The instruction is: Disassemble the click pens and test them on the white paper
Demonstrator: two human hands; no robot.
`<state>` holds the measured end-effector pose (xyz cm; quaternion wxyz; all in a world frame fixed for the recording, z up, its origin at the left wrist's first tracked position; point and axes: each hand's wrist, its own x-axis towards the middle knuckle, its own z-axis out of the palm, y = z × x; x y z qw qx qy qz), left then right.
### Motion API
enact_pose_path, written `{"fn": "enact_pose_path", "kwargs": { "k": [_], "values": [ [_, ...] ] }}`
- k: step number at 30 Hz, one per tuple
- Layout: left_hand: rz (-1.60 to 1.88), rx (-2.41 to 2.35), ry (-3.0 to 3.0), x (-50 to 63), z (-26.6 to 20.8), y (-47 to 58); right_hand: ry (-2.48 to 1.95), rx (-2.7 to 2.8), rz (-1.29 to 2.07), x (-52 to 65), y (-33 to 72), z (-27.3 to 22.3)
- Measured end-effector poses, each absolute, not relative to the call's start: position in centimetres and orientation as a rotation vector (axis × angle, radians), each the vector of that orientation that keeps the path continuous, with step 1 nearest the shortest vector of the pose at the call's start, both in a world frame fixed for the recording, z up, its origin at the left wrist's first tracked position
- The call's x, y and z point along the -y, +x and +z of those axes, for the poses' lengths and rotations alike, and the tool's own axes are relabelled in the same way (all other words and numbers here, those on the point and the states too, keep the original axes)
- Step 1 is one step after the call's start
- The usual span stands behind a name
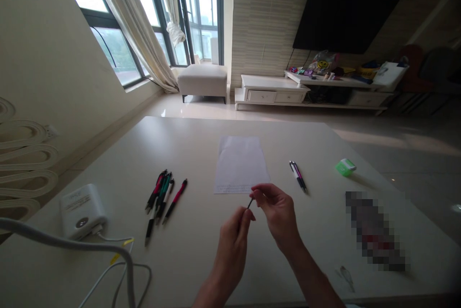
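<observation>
Between my two hands, above the near edge of the sheet of paper point(240, 161), is a thin dark pen-like rod point(249, 203). My left hand point(233, 235) is closed on its lower end. My right hand point(280, 212) pinches the upper end with thumb and fingers. Only a short length shows; the fingers hide the rest, so its exact kind is unclear. The white paper lies flat, with small lines of writing along its near edge. To its right, two pens point(298, 176) lie side by side. Several click pens point(163, 195) with red, green and white barrels are bunched at left.
A white table point(187, 260) fills the foreground. At its left stands a white power adapter point(82, 212) with a cable point(65, 242) looping forward. On the right are a green box point(346, 167), a blurred-out long item point(374, 231) and a small clear bag point(346, 277).
</observation>
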<state>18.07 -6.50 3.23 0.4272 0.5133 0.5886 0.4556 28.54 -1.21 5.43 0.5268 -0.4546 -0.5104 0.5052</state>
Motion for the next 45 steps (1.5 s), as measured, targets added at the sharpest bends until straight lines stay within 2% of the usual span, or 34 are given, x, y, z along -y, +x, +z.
{"fn": "enact_pose_path", "kwargs": {
  "k": [7,13,16,19,23,27,45],
  "values": [
    [1.212,-1.497,1.235,6.6,3.2,17.8,-1.176,1.448,1.161,0.6,29.8,5.9],
    [1.187,-1.543,1.219,6.7,3.1,17.6,-1.911,1.815,0.656,-1.0,33.5,2.4],
    [1.172,-1.544,1.219,6.7,3.0,17.6,-2.006,1.928,0.573,-0.9,33.3,0.6],
    [1.156,-1.547,1.233,6.8,3.0,17.5,-1.911,1.889,0.718,-0.8,32.2,0.9],
    [1.15,-1.547,1.254,7.0,3.0,17.5,-1.382,1.573,1.083,-0.3,30.9,4.1],
    [1.139,-1.534,1.268,7.2,2.9,17.5,-1.075,1.318,1.106,0.5,30.5,6.5],
    [1.171,-1.538,1.318,6.2,2.6,18.6,-1.073,1.417,1.248,1.8,30.1,5.8]
  ]
}}
